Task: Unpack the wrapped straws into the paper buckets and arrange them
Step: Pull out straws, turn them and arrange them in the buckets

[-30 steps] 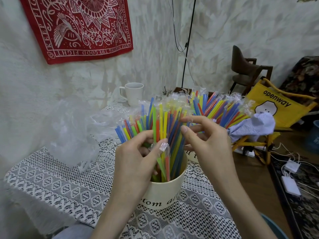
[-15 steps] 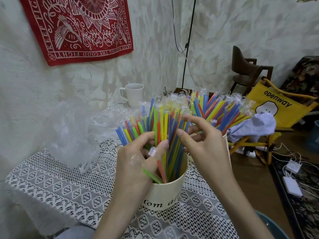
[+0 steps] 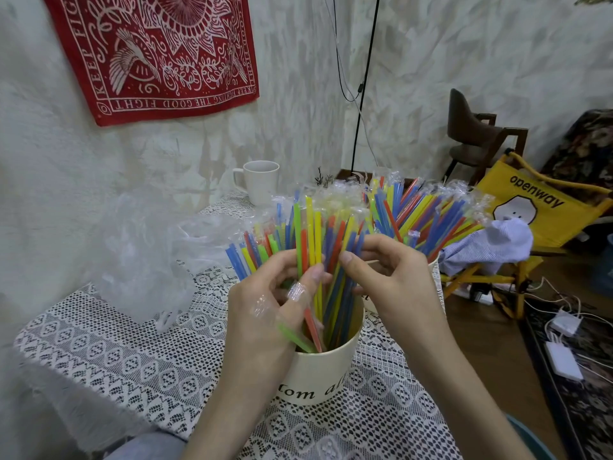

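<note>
- Fanning wrapped straws (image 3: 311,247) in the near paper bucket (image 3: 326,366): left hand (image 3: 265,310) has fingers curled round part of the bundle, with a green straw (image 3: 296,337) and a red straw (image 3: 312,330) crossing under its thumb; right hand (image 3: 391,280) pinches straw shafts from the other side
- Both grips are narrow and holding straws, neither hand is free
- Near bucket stands on the lace tablecloth (image 3: 132,360) close to the table's near edge; second bucket (image 3: 434,267) sits just behind the right hand, packed with more wrapped straws (image 3: 431,214)
- Risk: bucket looks light and top-heavy with straws splayed wide; a sideways tug from either hand could tip it, since nothing steadies its wall
- Risk: green and red straws lie slanted, low ends at the rim; a loosened thumb could drop them outside the bucket
- Risk: wrappers look slick, so a pinch may slide along the film rather than shift the straw
- Risk: right wrist is near the second bucket; a wide elbow move could knock it toward the table's right edge and floor
- Around: crumpled clear plastic bag (image 3: 146,254) left of the buckets, white mug (image 3: 260,180) behind by the wall; neither blocks the hands
- Off table: yellow folding chair (image 3: 530,207) with blue cloth (image 3: 491,244), chargers and cables on the floor (image 3: 564,343), where spilled straws would land
- Red bandana (image 3: 156,51) hangs on the wall, irrelevant
</note>
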